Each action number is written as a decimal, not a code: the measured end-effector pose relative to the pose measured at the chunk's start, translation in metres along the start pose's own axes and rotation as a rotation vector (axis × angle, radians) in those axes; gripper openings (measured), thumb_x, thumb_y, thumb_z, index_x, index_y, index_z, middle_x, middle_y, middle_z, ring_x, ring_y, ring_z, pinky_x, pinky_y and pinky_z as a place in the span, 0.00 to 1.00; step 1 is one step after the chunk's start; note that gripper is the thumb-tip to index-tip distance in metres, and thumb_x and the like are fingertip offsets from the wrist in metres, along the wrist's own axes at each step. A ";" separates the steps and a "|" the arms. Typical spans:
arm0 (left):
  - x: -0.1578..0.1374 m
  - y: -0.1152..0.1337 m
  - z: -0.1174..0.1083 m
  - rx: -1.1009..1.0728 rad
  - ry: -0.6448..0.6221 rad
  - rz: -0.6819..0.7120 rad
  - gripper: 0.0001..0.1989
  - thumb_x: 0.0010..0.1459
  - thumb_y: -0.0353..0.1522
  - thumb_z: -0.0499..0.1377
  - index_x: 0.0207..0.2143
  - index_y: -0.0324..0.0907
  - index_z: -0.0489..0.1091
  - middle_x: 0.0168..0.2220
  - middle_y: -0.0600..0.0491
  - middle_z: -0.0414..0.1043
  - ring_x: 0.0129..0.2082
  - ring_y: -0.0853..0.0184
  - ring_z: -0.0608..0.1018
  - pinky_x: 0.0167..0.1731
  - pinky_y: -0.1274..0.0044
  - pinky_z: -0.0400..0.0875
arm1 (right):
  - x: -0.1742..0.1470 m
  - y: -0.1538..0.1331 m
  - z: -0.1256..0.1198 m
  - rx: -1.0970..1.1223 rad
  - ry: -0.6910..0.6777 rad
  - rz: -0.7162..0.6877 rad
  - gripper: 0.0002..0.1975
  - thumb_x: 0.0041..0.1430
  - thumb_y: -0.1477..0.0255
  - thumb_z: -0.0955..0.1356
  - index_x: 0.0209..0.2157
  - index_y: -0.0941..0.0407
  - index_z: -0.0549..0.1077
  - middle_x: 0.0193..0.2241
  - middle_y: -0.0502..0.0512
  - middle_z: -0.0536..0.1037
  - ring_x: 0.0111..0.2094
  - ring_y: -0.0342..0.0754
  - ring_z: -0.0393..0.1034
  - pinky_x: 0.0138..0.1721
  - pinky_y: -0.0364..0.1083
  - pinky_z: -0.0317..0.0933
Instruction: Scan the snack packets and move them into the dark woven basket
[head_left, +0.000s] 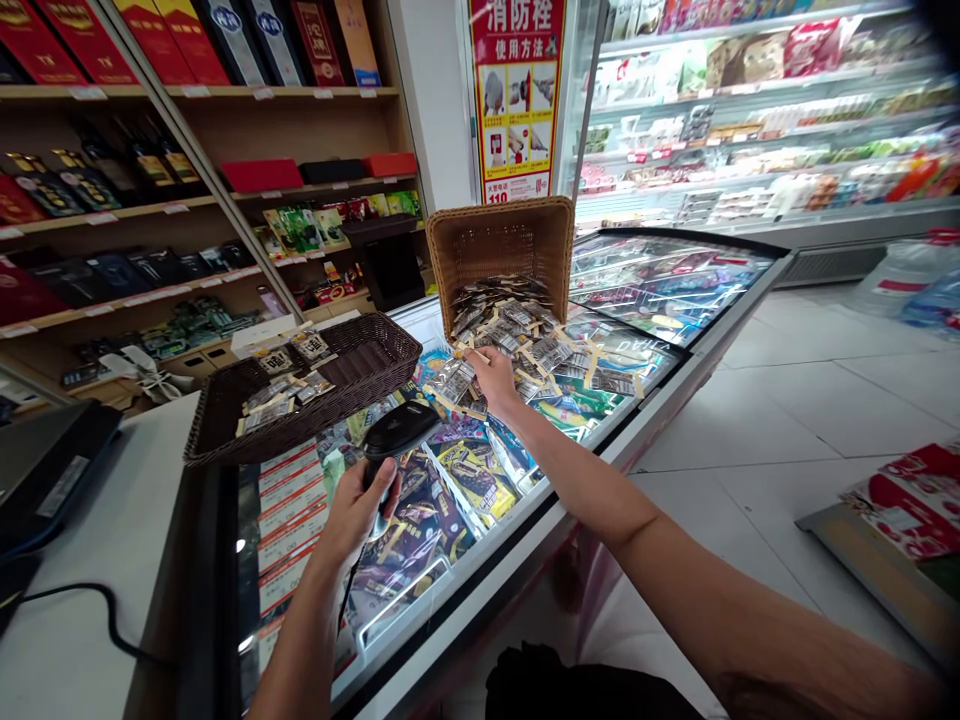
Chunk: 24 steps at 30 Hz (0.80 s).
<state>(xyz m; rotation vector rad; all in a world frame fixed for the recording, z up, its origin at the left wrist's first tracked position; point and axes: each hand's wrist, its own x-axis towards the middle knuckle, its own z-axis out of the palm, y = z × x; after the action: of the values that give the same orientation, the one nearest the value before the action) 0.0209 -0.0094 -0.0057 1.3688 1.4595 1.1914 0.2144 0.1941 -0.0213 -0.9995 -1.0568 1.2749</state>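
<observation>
Gripping a black handheld scanner (401, 430) by its handle, the left hand (361, 510) was raised above a glass-topped freezer (480, 575). The right hand (493, 378) pinched 1 small packet (452, 381) at the near edge of a loose pile (544, 350). That pile spilled onto the glass from a tan wicker basket (499, 245), tipped with its mouth toward the person. Leftward, a dark woven tray (367, 365) held more packets (281, 400).

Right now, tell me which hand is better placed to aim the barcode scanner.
Probably the left: the left hand grips the barcode scanner, while the right hand touches a packet in front of the tipped wicker basket.
</observation>
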 end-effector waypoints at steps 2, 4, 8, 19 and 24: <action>0.000 0.001 0.001 -0.015 0.022 -0.008 0.34 0.56 0.63 0.64 0.23 0.43 0.65 0.17 0.59 0.63 0.15 0.75 0.63 0.18 0.80 0.58 | -0.001 0.000 -0.001 0.011 0.000 -0.006 0.16 0.62 0.56 0.72 0.30 0.51 0.68 0.19 0.42 0.55 0.21 0.42 0.50 0.23 0.44 0.49; 0.000 0.002 0.002 -0.022 0.036 -0.021 0.34 0.54 0.64 0.65 0.24 0.43 0.65 0.19 0.58 0.65 0.15 0.74 0.64 0.17 0.80 0.58 | -0.001 0.000 -0.001 0.016 0.000 -0.018 0.15 0.62 0.57 0.72 0.30 0.51 0.68 0.19 0.42 0.56 0.21 0.42 0.51 0.24 0.44 0.51; 0.000 0.000 0.003 0.025 0.061 -0.021 0.34 0.56 0.64 0.63 0.22 0.43 0.67 0.16 0.56 0.63 0.15 0.73 0.63 0.15 0.81 0.56 | 0.002 -0.002 0.002 -0.025 0.046 -0.022 0.16 0.60 0.56 0.73 0.28 0.51 0.69 0.19 0.42 0.58 0.21 0.42 0.55 0.24 0.44 0.52; 0.011 -0.017 -0.015 0.008 0.136 -0.104 0.35 0.46 0.66 0.66 0.21 0.44 0.70 0.15 0.53 0.66 0.16 0.67 0.66 0.14 0.77 0.60 | 0.029 -0.016 -0.024 -0.011 0.450 -0.204 0.14 0.69 0.55 0.64 0.41 0.51 0.70 0.33 0.53 0.75 0.31 0.50 0.70 0.32 0.47 0.63; 0.004 -0.003 -0.005 -0.032 0.232 -0.052 0.31 0.49 0.62 0.69 0.23 0.44 0.69 0.16 0.55 0.66 0.16 0.69 0.65 0.15 0.78 0.61 | 0.046 -0.028 -0.059 -0.190 0.803 -0.152 0.12 0.74 0.63 0.59 0.52 0.52 0.67 0.48 0.65 0.80 0.52 0.60 0.74 0.50 0.54 0.64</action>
<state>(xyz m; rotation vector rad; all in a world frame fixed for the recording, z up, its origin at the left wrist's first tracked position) 0.0149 -0.0061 -0.0077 1.1948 1.6175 1.3699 0.2783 0.2388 -0.0059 -1.3819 -0.6050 0.5502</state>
